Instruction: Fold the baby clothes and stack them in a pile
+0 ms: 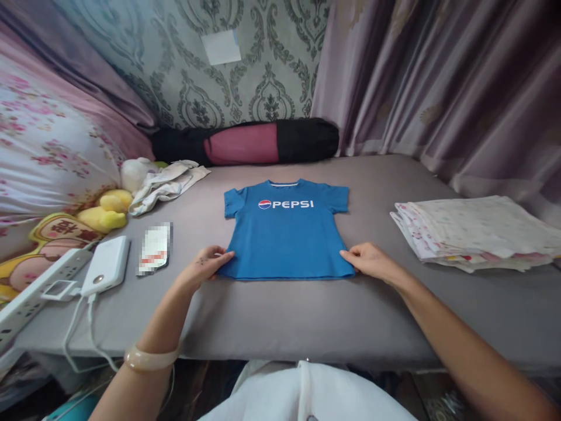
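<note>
A blue T-shirt (284, 240) with a white PEPSI print lies flat, front side up, on a grey-covered surface. Its neck points away from me and its hem faces me. My left hand (209, 263) pinches the shirt's left edge just above the hem, thumb on top. On the opposite edge, at about the same height, my right hand (366, 259) has the cloth pinched between thumb and fingers. The fingertips under the fabric are partly hidden on both sides.
To the right lies a stack of folded cloths (482, 231). On the left are a blurred-out phone-sized item (154, 248), a white power bank (106, 266) with cables, a power strip (44, 283), plush toys (105, 210) and a crumpled cloth (169, 184). A black-and-maroon roll bag (245, 143) borders the back.
</note>
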### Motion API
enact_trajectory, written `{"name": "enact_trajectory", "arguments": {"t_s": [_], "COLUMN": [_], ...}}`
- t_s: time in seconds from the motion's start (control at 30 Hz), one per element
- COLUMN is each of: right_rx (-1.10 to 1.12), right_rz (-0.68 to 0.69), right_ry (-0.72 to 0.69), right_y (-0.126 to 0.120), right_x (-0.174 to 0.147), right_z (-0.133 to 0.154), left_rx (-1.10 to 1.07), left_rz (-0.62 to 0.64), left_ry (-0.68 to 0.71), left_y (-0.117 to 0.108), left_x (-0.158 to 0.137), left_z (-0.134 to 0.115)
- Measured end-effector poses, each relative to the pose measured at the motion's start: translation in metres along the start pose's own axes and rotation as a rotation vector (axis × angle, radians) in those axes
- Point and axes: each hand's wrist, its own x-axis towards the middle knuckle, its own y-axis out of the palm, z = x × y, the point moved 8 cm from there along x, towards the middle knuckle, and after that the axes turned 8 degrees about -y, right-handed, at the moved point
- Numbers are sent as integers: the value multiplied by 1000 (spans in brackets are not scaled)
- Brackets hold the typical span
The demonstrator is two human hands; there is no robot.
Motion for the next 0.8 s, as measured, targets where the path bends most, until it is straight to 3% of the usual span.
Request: {"name": "enact_trajectory", "arguments": {"t_s": [0.1,0.17,0.4,0.5,0.6,0.7,0.8], "right_rx": [166,162,-224,-457,-658,-646,-561], "right_rz": [104,127,123,127,-12,-137,-130], "right_ry": [133,180,-48,-45,-9,-188,-451], "right_y": [6,7,2,-5,-15,3,43], "right_x": [-7,-10,-5,-2,4,17,31], "right_z": [-7,-9,3,9,32,77,116], "left_rx": [-48,-70,-3,56,17,-70,-126], "left_rz": [-66,-106,-55,-10,-6,-54,-105], "left_ry": [4,-2,48,41,34,-2,-20], "left_y": [-9,-14,-4,-2,-4,-4,-1], "left_x": [-2,-2,0,3,6,10,14], "left_z": [-2,-1,6,5,-2,-8,-13]}}
